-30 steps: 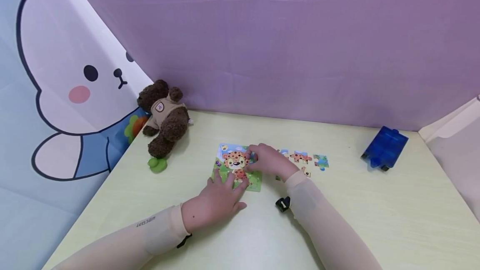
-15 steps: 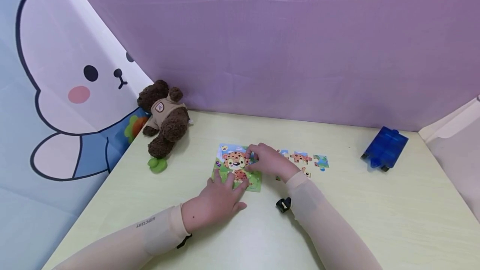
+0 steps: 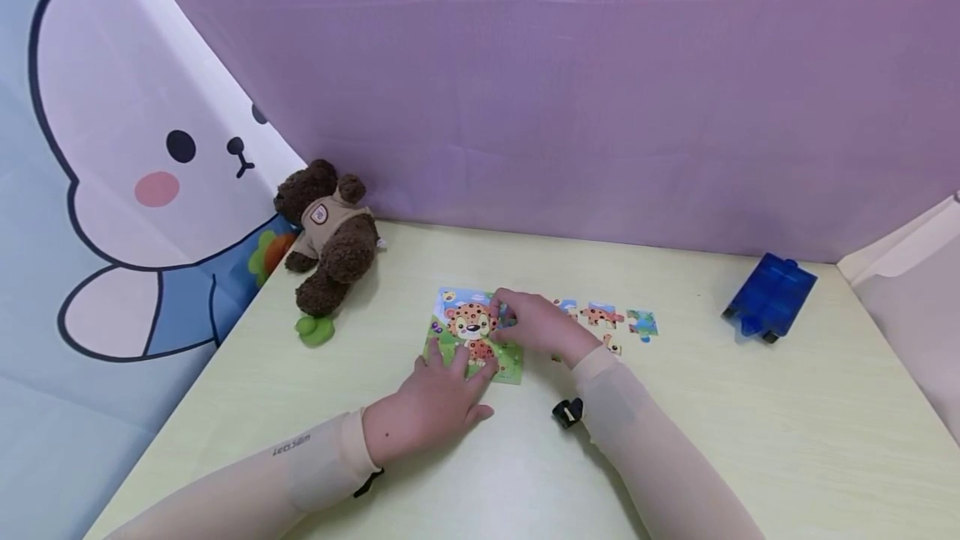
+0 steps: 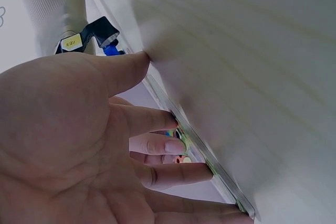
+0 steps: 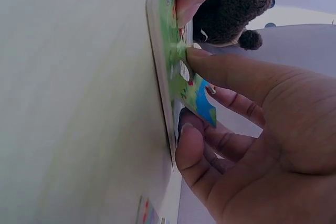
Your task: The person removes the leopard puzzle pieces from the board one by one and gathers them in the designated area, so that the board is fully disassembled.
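A square jigsaw puzzle [image 3: 442, 323] with a cartoon leopard lies flat on the table. My left hand [image 3: 431, 411] rests spread at its near side, fingertips on the picture and thumb out over the table. In the left wrist view the fingers [image 4: 181, 174] reach over the board's edge. At the puzzle's right side, my right hand [image 3: 536, 322] holds a puzzle piece [image 5: 205, 100]. The right wrist view shows this blue and green piece tilted up from the board, with the thumb against it and the fingers curled behind. In the head view the right hand hides the piece.
Several loose puzzle pieces [image 3: 602, 315] lie right of the board, partly behind the right hand. A brown teddy bear [image 3: 337, 240] and a small green toy [image 3: 315, 330] are at the left. A blue plastic box [image 3: 772, 297] stands at the far right, before the purple cloth [image 3: 570, 107].
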A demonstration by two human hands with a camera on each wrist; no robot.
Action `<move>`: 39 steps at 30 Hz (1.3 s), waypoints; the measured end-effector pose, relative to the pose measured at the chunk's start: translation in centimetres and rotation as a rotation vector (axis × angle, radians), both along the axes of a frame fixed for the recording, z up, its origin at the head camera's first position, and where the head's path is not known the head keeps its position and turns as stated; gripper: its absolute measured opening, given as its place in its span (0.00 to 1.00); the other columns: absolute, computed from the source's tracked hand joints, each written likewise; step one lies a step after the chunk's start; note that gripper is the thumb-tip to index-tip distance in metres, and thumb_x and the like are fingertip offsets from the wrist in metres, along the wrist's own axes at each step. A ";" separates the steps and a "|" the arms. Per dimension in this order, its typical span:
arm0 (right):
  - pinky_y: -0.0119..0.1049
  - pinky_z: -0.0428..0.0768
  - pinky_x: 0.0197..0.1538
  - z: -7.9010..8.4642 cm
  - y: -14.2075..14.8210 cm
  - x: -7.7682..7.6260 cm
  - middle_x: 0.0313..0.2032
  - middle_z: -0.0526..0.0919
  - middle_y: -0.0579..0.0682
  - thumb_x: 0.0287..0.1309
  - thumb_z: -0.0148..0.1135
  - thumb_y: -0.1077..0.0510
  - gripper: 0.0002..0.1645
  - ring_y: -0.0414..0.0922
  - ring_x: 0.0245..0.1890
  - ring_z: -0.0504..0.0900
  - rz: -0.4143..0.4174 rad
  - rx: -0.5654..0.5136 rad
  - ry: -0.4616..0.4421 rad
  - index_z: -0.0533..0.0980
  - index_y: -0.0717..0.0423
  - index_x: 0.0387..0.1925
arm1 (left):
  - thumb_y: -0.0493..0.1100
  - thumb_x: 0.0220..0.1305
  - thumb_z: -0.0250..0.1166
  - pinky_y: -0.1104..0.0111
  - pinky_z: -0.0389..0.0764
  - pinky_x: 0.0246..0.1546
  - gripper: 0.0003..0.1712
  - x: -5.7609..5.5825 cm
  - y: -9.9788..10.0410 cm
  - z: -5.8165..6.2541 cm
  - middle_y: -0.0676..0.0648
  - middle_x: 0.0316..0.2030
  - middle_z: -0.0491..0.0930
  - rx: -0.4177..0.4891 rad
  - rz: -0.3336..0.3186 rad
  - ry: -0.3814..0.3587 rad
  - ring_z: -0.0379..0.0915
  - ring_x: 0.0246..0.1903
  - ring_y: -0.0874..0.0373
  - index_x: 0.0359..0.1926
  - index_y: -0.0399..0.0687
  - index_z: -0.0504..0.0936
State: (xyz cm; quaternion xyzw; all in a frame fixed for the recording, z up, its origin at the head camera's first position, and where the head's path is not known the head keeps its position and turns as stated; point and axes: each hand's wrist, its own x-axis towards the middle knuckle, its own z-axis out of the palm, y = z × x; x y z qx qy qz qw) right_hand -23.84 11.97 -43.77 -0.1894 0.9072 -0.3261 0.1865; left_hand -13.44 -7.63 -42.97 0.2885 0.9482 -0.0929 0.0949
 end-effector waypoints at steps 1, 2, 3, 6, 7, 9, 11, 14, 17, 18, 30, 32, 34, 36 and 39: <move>0.39 0.80 0.41 0.0 0.0 0.0 0.42 0.85 0.47 0.68 0.73 0.51 0.13 0.46 0.39 0.81 0.003 -0.001 0.001 0.77 0.42 0.48 | 0.68 0.80 0.53 0.39 0.86 0.61 0.38 0.0 0.0 0.0 0.30 0.73 0.69 -0.002 0.000 -0.001 0.69 0.68 0.16 0.82 0.62 0.64; 0.40 0.81 0.41 0.0 0.1 0.1 0.42 0.85 0.47 0.69 0.72 0.51 0.12 0.46 0.39 0.81 0.006 -0.001 0.002 0.77 0.41 0.48 | 0.68 0.80 0.53 0.39 0.86 0.61 0.38 0.0 0.0 0.0 0.30 0.73 0.69 -0.004 0.001 -0.001 0.69 0.68 0.16 0.82 0.62 0.64; 0.40 0.81 0.42 0.0 0.1 0.1 0.42 0.86 0.46 0.70 0.72 0.51 0.11 0.46 0.40 0.82 0.010 -0.004 0.002 0.77 0.41 0.48 | 0.69 0.80 0.53 0.39 0.86 0.61 0.38 0.0 0.0 0.0 0.30 0.73 0.69 -0.006 0.001 -0.001 0.69 0.68 0.16 0.82 0.62 0.64; 0.40 0.82 0.43 0.0 0.3 0.2 0.43 0.87 0.45 0.72 0.68 0.53 0.09 0.45 0.40 0.83 0.022 -0.026 -0.007 0.77 0.41 0.48 | 0.69 0.80 0.52 0.39 0.86 0.61 0.38 0.0 0.0 0.1 0.31 0.73 0.69 -0.009 0.003 -0.003 0.69 0.68 0.17 0.83 0.62 0.64; 0.40 0.83 0.44 0.1 0.3 0.3 0.43 0.88 0.44 0.73 0.67 0.54 0.07 0.45 0.40 0.84 0.025 -0.037 -0.013 0.77 0.41 0.48 | 0.69 0.80 0.52 0.40 0.86 0.61 0.38 0.0 0.0 0.1 0.31 0.73 0.69 -0.011 0.003 -0.003 0.69 0.68 0.17 0.83 0.63 0.64; 0.40 0.83 0.45 0.1 0.4 0.3 0.43 0.88 0.44 0.75 0.65 0.55 0.06 0.44 0.41 0.84 0.033 -0.061 -0.025 0.77 0.41 0.47 | 0.69 0.80 0.52 0.40 0.86 0.62 0.38 0.0 0.1 0.1 0.31 0.73 0.69 -0.012 0.005 -0.004 0.69 0.68 0.17 0.83 0.63 0.63; 0.40 0.83 0.44 0.1 0.6 0.3 0.42 0.88 0.45 0.76 0.63 0.55 0.05 0.45 0.40 0.84 0.041 -0.086 -0.033 0.77 0.41 0.48 | 0.69 0.80 0.52 0.40 0.86 0.62 0.38 0.0 0.1 0.1 0.31 0.74 0.69 -0.015 0.006 -0.003 0.69 0.68 0.17 0.83 0.63 0.63; 0.39 0.82 0.44 0.2 0.9 0.2 0.43 0.87 0.48 0.78 0.61 0.55 0.05 0.46 0.40 0.83 0.039 -0.124 -0.033 0.77 0.42 0.50 | 0.69 0.80 0.52 0.40 0.86 0.62 0.38 0.1 0.1 0.1 0.31 0.74 0.69 -0.012 0.008 0.000 0.69 0.68 0.17 0.83 0.63 0.63; 0.39 0.80 0.42 0.5 1.3 0.0 0.44 0.86 0.50 0.79 0.60 0.53 0.06 0.48 0.40 0.82 0.019 -0.151 -0.041 0.76 0.41 0.52 | 0.69 0.80 0.52 0.40 0.86 0.62 0.38 0.1 0.1 0.1 0.31 0.73 0.69 -0.011 0.004 0.006 0.70 0.68 0.18 0.83 0.62 0.64; 0.39 0.80 0.41 0.6 1.4 -0.1 0.44 0.86 0.50 0.79 0.60 0.52 0.06 0.48 0.40 0.82 0.013 -0.153 -0.041 0.76 0.41 0.53 | 0.69 0.80 0.52 0.40 0.86 0.62 0.38 0.1 0.1 0.1 0.31 0.73 0.69 -0.012 0.003 0.008 0.70 0.68 0.18 0.83 0.63 0.64; 0.38 0.84 0.40 1.9 3.1 -0.8 0.51 0.86 0.55 0.81 0.57 0.50 0.06 0.52 0.42 0.84 -0.044 -0.145 -0.066 0.75 0.42 0.53 | 0.68 0.80 0.52 0.39 0.86 0.62 0.38 0.0 0.1 0.3 0.30 0.72 0.70 0.006 0.007 -0.009 0.69 0.67 0.16 0.83 0.62 0.63; 0.39 0.85 0.42 2.0 3.5 -0.8 0.51 0.86 0.55 0.81 0.57 0.51 0.06 0.52 0.44 0.85 -0.044 -0.151 -0.072 0.74 0.43 0.53 | 0.68 0.80 0.52 0.39 0.86 0.62 0.38 0.0 0.1 0.3 0.30 0.72 0.70 0.010 0.010 -0.014 0.69 0.67 0.16 0.83 0.62 0.63; 0.42 0.87 0.45 2.1 4.0 -0.8 0.51 0.86 0.54 0.81 0.57 0.51 0.06 0.53 0.45 0.86 -0.052 -0.156 -0.073 0.74 0.43 0.53 | 0.68 0.80 0.52 0.39 0.85 0.62 0.38 0.0 0.1 0.3 0.30 0.73 0.69 0.011 0.012 -0.018 0.68 0.68 0.16 0.83 0.62 0.63; 0.45 0.88 0.47 2.2 4.5 -0.8 0.50 0.86 0.54 0.80 0.57 0.51 0.06 0.53 0.46 0.86 -0.055 -0.171 -0.072 0.74 0.43 0.53 | 0.68 0.80 0.52 0.38 0.85 0.63 0.38 0.0 0.1 0.3 0.30 0.73 0.69 0.014 0.013 -0.022 0.68 0.68 0.15 0.83 0.62 0.63; 0.47 0.88 0.48 2.2 5.3 -0.7 0.51 0.86 0.55 0.81 0.56 0.51 0.06 0.53 0.46 0.86 -0.059 -0.192 -0.075 0.74 0.44 0.53 | 0.67 0.80 0.53 0.38 0.85 0.62 0.38 0.1 0.1 0.3 0.30 0.72 0.70 0.016 0.009 -0.020 0.69 0.67 0.15 0.83 0.62 0.63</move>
